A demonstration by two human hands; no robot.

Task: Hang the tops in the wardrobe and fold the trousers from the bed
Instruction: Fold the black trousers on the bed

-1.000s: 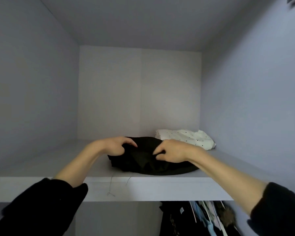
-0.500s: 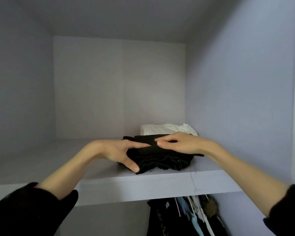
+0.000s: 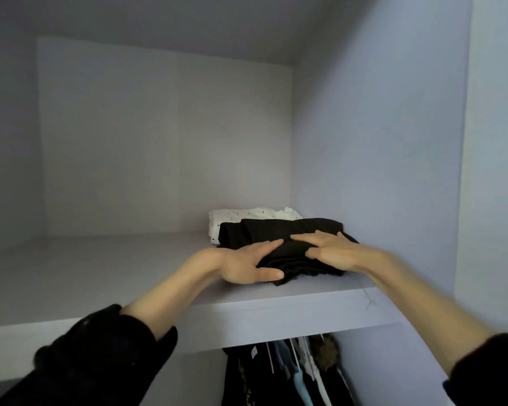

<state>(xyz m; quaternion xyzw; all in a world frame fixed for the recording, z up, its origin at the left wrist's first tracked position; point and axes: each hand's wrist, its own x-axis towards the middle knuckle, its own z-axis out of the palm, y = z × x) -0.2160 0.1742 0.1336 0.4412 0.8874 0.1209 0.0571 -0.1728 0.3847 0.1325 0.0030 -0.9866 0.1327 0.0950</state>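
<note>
Currently your left hand (image 3: 241, 266) grasps the left end of the folded black trousers (image 3: 279, 235), fingers over the top and thumb under the front edge. Your right hand (image 3: 332, 253) lies on top of them with fingers extended and spread, pressing flat. They sit on the wardrobe shelf (image 3: 261, 315) near its right wall, just in front of a folded white dotted garment (image 3: 241, 215) (partly hidden). Hung clothes (image 3: 288, 373) show below the shelf.
</note>
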